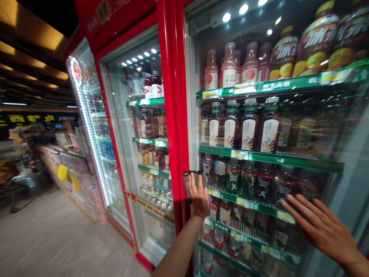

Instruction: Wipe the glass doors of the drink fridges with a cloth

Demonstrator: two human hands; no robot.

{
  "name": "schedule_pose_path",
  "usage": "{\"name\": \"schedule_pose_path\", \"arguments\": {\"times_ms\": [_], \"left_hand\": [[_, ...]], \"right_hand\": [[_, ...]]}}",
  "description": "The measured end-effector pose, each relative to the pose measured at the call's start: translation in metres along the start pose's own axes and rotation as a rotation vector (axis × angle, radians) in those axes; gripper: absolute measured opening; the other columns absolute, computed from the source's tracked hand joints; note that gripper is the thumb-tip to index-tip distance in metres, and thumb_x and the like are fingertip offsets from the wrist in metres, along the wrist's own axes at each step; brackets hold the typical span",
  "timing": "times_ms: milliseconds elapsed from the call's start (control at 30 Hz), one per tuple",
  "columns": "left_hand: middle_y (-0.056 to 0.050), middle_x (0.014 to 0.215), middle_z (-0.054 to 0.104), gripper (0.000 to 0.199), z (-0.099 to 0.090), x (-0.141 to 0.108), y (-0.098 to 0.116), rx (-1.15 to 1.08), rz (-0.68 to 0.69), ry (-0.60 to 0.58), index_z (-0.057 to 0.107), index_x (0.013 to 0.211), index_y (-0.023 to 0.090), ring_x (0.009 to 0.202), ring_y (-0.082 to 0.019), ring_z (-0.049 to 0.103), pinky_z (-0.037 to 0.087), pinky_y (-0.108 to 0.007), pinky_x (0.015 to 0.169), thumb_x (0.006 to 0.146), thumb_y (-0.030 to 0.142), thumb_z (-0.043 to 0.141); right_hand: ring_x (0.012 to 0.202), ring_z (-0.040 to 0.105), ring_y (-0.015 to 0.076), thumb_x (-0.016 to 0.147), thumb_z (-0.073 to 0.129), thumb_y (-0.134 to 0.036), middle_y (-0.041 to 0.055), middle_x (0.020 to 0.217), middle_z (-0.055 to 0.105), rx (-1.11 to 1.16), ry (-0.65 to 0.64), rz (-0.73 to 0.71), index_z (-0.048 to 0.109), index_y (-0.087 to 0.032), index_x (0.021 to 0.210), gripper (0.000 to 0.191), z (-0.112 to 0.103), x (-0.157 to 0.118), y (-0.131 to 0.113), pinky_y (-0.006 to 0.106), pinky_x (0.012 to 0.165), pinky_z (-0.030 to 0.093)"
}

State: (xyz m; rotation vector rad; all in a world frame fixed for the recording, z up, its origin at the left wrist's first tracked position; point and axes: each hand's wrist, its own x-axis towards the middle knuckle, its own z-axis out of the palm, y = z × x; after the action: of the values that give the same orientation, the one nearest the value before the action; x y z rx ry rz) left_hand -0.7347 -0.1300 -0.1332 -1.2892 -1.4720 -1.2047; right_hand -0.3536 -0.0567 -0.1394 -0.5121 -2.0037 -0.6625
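My left hand (198,197) presses a dark grey cloth (193,177) against the glass door (331,127) of a red drinks fridge, near the door's left edge at mid height. Over at the lower right of the same glass lies my right hand (319,225), flat, fingers spread, holding nothing. Behind the glass, green shelves (271,158) carry rows of bottled drinks (249,129).
A red frame post (173,115) separates this door from a second glass fridge door (135,138) on the left, also full of bottles. Further left stands a lit cooler (92,127), then shop shelving (69,165) and bare floor (57,238).
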Motion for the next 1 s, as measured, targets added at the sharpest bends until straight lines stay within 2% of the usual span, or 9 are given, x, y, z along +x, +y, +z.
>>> {"name": "schedule_pose_path", "arguments": {"times_ms": [133, 267, 367, 467, 600, 700, 833, 933, 1000], "left_hand": [[-0.018, 0.166, 0.025, 0.069, 0.007, 0.018, 0.036, -0.053, 0.087, -0.029, 0.029, 0.158, 0.019, 0.153, -0.036, 0.024, 0.036, -0.065, 0.116, 0.093, 0.016, 0.05], [-0.013, 0.158, 0.044, 0.062, 0.0, -0.051, 0.031, -0.095, 0.357, -0.122, 0.048, 0.148, 0.023, 0.151, -0.029, 0.033, 0.037, -0.05, 0.119, 0.086, 0.017, 0.058], [-0.011, 0.156, 0.047, 0.059, -0.004, -0.077, 0.009, -0.032, 0.39, -0.087, 0.05, 0.147, 0.025, 0.152, -0.025, 0.03, 0.015, -0.053, 0.127, 0.089, 0.014, 0.055], [-0.013, 0.161, 0.038, 0.062, 0.002, -0.05, 0.009, 0.008, 0.208, -0.065, 0.039, 0.153, 0.026, 0.154, -0.028, 0.025, 0.01, -0.058, 0.126, 0.094, 0.019, 0.052], [-0.019, 0.168, 0.016, 0.069, 0.02, -0.022, 0.056, 0.02, -0.132, -0.023, 0.021, 0.16, 0.018, 0.157, -0.033, 0.007, 0.009, -0.061, 0.126, 0.096, 0.018, 0.047], [-0.017, 0.166, 0.026, 0.068, 0.022, -0.056, 0.085, -0.029, 0.01, -0.103, 0.035, 0.156, 0.022, 0.155, -0.034, 0.018, 0.018, -0.062, 0.125, 0.092, 0.018, 0.056], [-0.007, 0.15, 0.055, 0.051, 0.009, -0.094, 0.077, -0.105, 0.23, -0.21, 0.058, 0.138, 0.034, 0.146, -0.029, 0.042, 0.029, -0.056, 0.123, 0.089, 0.021, 0.061], [-0.016, 0.162, 0.036, 0.055, 0.007, -0.055, 0.076, -0.094, 0.163, -0.184, 0.047, 0.149, 0.023, 0.154, -0.034, 0.024, 0.021, -0.064, 0.122, 0.094, 0.023, 0.052], [-0.019, 0.167, 0.02, 0.062, 0.013, -0.014, 0.095, -0.066, -0.069, -0.087, 0.032, 0.157, 0.016, 0.156, -0.034, 0.012, 0.018, -0.065, 0.122, 0.096, 0.021, 0.046]], "right_hand": [[0.146, 0.041, 0.0201, 0.103, 0.045, -0.032, -0.0016, 0.147, 0.058, 0.015, -0.002, -0.007, 0.041, -0.037, 0.153, 0.051, -0.001, 0.003, 0.0, 0.042, 0.128, 0.019], [0.147, 0.04, 0.0198, 0.103, 0.046, -0.033, -0.0011, 0.147, 0.058, 0.017, 0.011, -0.028, 0.041, -0.035, 0.153, 0.051, -0.003, 0.009, -0.001, 0.041, 0.128, 0.019], [0.147, 0.039, 0.0189, 0.103, 0.046, -0.032, -0.0004, 0.147, 0.057, 0.012, 0.019, -0.047, 0.041, -0.033, 0.154, 0.051, -0.005, 0.012, -0.001, 0.04, 0.128, 0.018], [0.149, 0.035, 0.0176, 0.102, 0.045, -0.027, 0.0004, 0.149, 0.055, -0.007, 0.008, -0.069, 0.039, -0.031, 0.155, 0.053, -0.007, 0.015, 0.001, 0.038, 0.129, 0.017], [0.149, 0.034, 0.018, 0.101, 0.045, -0.023, 0.0017, 0.152, 0.052, -0.047, -0.001, -0.098, 0.036, -0.029, 0.157, 0.057, -0.011, 0.017, 0.004, 0.039, 0.129, 0.016], [0.148, 0.037, 0.0188, 0.1, 0.046, -0.02, 0.0029, 0.153, 0.05, -0.099, -0.027, -0.123, 0.031, -0.027, 0.158, 0.061, -0.014, 0.019, 0.006, 0.041, 0.129, 0.017], [0.146, 0.041, 0.019, 0.097, 0.046, -0.013, 0.0024, 0.154, 0.048, -0.133, -0.076, -0.139, 0.026, -0.029, 0.16, 0.069, -0.018, 0.02, 0.008, 0.042, 0.128, 0.02], [0.146, 0.041, 0.0188, 0.096, 0.048, -0.011, 0.0023, 0.155, 0.047, -0.09, -0.071, -0.124, 0.026, -0.029, 0.16, 0.07, -0.018, 0.02, 0.01, 0.042, 0.128, 0.021], [0.146, 0.04, 0.0186, 0.096, 0.049, -0.012, 0.002, 0.156, 0.046, -0.067, -0.067, -0.115, 0.025, -0.029, 0.16, 0.07, -0.017, 0.02, 0.01, 0.041, 0.128, 0.021]]}}
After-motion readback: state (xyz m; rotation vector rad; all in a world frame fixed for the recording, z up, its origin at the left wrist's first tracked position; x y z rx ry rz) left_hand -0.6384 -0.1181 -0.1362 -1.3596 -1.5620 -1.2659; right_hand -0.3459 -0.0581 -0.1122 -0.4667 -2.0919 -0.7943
